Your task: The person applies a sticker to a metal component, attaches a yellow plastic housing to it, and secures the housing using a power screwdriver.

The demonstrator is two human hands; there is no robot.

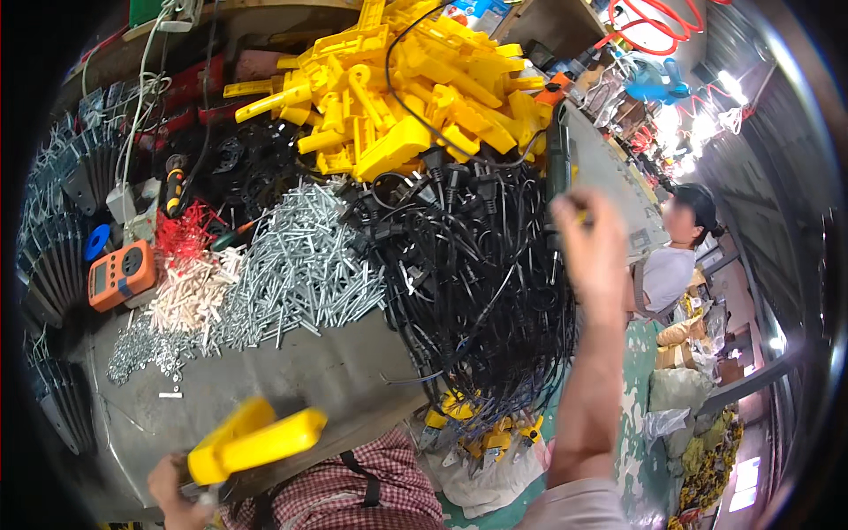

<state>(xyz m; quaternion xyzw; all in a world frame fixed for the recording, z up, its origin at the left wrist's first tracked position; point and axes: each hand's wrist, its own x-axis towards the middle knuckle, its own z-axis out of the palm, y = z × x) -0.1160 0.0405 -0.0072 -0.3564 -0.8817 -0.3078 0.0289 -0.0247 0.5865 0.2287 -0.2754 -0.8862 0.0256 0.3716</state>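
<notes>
My left hand (174, 496) is closed around the lower end of a yellow plastic housing (256, 446) with two long arms, blurred by motion. It is held over the front edge of the metal-topped bench (353, 367). At the right, my right hand (594, 243) is raised with its fingers curled, next to a dark green, pen-shaped power screwdriver (558, 159). Something dark shows between those fingers, too blurred to name. Beside this hand lies a large heap of black power cords with plugs (477, 256), hanging over the bench edge.
Yellow plastic housings (406, 88) are piled at the back. Silver screws (300, 256), pale small sleeves (190, 296), nuts (146, 344) and an orange multimeter (121, 276) lie on the left. Dark metal blades (53, 265) line the far left. Another person (671, 256) sits at the right.
</notes>
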